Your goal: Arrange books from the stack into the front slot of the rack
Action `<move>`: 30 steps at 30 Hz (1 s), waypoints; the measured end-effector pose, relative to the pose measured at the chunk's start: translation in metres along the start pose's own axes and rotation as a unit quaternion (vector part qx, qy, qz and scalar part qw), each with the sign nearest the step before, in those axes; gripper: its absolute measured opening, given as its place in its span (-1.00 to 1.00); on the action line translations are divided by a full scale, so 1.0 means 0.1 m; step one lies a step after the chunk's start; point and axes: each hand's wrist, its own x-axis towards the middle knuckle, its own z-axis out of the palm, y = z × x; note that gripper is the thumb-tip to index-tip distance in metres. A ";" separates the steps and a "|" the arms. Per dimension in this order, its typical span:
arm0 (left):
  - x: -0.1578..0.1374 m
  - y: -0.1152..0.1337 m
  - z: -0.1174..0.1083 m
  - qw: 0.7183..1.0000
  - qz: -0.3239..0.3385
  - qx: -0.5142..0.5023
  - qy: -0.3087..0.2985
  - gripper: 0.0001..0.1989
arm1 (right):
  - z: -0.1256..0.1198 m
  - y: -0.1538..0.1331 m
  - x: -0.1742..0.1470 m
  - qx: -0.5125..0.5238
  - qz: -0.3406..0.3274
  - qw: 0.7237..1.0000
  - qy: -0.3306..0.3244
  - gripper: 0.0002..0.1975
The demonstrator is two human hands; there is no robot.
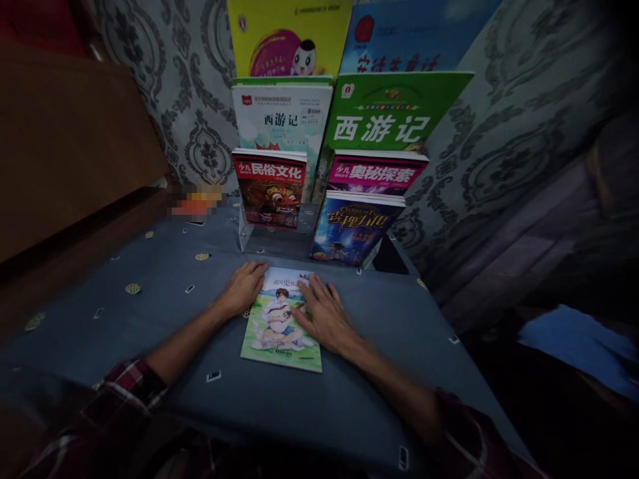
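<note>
A thin book [279, 316] with an illustrated cover of a seated figure lies flat and closed on the cloth-covered table. My left hand [244, 289] rests at its upper left edge, fingers stretched out and their tips touching the side. Across the book's right side lies my right hand [327, 316], fingers spread, covering part of the cover. Neither hand lifts the book. Just behind it stands a clear book rack [279, 241] with several books upright, among them a red one [273, 189] and a dark blue one [357, 229].
Further up the rack are a green book [399, 106], a yellow book [292, 30] and a blue book [414, 33], against a patterned wall. A blurred orange item [197, 199] lies at the back left. Light blue cloth [579, 346] is at the right.
</note>
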 end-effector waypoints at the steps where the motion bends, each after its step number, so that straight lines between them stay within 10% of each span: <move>1: 0.00 0.01 0.00 1.000 -0.001 0.002 0.000 -0.60 | 0.00 -0.02 -0.03 -0.001 0.002 1.000 -0.004 -0.30; 30: -0.37 0.43 -0.08 0.998 -0.039 0.046 -0.036 -0.49 | 0.09 -0.14 -0.52 0.023 -0.091 0.996 -0.009 -0.02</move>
